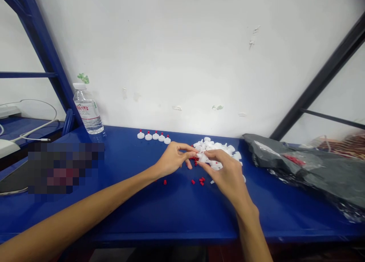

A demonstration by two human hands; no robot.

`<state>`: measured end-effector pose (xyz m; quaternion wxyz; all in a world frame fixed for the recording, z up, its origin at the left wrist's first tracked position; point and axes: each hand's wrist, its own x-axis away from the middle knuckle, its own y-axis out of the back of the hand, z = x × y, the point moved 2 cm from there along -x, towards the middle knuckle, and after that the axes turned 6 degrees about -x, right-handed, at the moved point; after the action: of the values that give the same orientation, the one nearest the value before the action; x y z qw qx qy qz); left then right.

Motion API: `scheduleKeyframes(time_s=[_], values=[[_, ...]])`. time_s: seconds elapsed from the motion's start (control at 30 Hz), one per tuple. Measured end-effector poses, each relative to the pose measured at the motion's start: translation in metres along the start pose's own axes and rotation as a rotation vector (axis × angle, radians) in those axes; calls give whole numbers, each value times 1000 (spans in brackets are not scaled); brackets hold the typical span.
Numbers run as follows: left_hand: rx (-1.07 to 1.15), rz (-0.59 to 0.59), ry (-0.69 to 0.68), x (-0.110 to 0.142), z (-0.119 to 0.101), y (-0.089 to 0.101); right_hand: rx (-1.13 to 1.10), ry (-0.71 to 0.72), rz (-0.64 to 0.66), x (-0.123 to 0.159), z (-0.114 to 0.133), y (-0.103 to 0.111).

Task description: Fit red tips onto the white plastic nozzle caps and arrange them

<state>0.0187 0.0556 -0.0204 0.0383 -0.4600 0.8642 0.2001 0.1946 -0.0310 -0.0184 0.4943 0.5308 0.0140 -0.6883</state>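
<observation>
Pinched white cap (202, 157) with left hand (173, 158) and right hand (228, 170), near white pile (218, 146) at two o'clock, above red bits (202, 181) at six.

Blue table (171, 216) — bottle (89, 111), white caps (218, 147), red tips (202, 180), grey bag (308, 170).

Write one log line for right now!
left hand: fingertips at white piece; right hand: holding same piece; row: five red-tipped white caps; by right hand: white pile; front: loose red bits
</observation>
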Motion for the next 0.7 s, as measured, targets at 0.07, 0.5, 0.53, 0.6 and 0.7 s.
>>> scheduleKeyframes(time_s=[0.07,0.5,0.53,0.6,0.7], values=[[2,-11,1,1,-1,-1,12,20,-9,0,1,0],[-39,-54,-13,4,-10,-4,-196,-236,-6,-1,4,4],[-52,-50,-15,5,-11,-4,-211,-253,-6,-1,4,5],[-76,-42,-22,4,-12,-3,-228,-282,-6,-2,3,5],[-91,-39,-45,3,-11,-1,-212,-282,-15,-3,4,3]])
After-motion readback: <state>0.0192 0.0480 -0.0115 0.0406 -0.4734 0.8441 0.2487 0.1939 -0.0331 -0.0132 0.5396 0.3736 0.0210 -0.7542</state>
